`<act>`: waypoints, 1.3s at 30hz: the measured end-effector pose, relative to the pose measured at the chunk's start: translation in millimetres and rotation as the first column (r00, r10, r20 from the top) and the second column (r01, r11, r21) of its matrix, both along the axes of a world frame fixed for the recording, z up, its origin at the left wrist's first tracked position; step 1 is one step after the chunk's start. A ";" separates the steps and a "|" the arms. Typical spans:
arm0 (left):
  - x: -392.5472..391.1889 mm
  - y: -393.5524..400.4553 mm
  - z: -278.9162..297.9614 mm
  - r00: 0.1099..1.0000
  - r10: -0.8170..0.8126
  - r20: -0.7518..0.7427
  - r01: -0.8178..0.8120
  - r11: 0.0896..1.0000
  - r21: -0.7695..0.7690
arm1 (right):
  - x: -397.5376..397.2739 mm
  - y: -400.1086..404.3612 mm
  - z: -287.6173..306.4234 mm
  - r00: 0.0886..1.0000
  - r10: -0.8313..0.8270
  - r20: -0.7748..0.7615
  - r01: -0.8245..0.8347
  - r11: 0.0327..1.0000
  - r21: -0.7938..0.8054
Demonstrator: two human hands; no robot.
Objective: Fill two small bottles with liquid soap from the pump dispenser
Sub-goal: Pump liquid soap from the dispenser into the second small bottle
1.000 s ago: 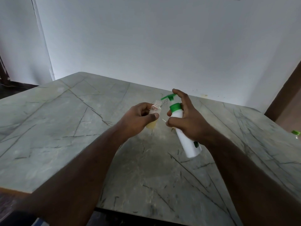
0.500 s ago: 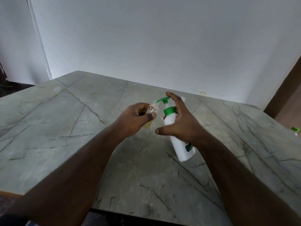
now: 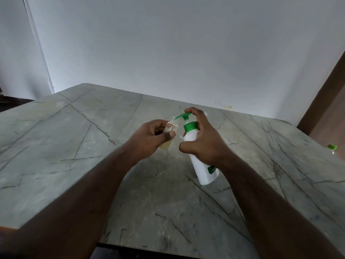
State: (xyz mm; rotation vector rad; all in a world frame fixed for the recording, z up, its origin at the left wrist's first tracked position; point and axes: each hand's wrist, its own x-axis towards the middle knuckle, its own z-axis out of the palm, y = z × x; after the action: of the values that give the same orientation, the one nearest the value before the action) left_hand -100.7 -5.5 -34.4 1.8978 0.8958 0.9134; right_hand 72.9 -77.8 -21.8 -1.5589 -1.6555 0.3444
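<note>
My left hand [image 3: 153, 139] grips a small clear bottle [image 3: 171, 128] with pale yellow soap in its lower part, its open neck held right under the green nozzle. My right hand [image 3: 202, 141] wraps the white pump dispenser [image 3: 202, 171], which tilts left with its base on or just above the table; the forefinger lies on top of the green pump head [image 3: 183, 116]. A thin white object [image 3: 180, 136] shows between the hands. Behind the right hand a sliver of something white [image 3: 205, 114] peeks out; I cannot tell what it is.
The hands work over a grey marble table [image 3: 74, 146] whose near edge runs along the bottom of the view. A green-capped bottle [image 3: 332, 147] stands at the far right edge. A white wall rises behind the table and a brown door frame [image 3: 321, 101] stands at the right.
The pump head has risen since half a second ago, with the forefinger still on it. Both hands and the bottles stay at about the same place.
</note>
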 end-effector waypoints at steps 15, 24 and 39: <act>0.8 0.4 1.3 1.000 0.001 -0.006 -0.001 1.000 0.011 | 1.8 1.6 -0.1 0.999 -0.008 0.049 0.007 1.000 0.012; 1.0 -1.7 1.8 1.000 0.005 -0.005 -0.005 1.000 0.005 | 1.5 2.2 -0.1 0.997 -0.015 0.071 0.013 1.000 0.025; 0.9 -0.8 1.7 1.000 0.012 -0.017 -0.012 1.000 0.019 | 1.5 1.6 0.6 0.994 -0.036 0.103 0.032 0.999 0.036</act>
State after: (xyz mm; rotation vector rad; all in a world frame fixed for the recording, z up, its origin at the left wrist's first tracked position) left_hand -99.8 -6.3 -32.7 1.9206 0.9125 0.9167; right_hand 74.4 -76.2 -21.2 -1.6008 -1.7024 0.2189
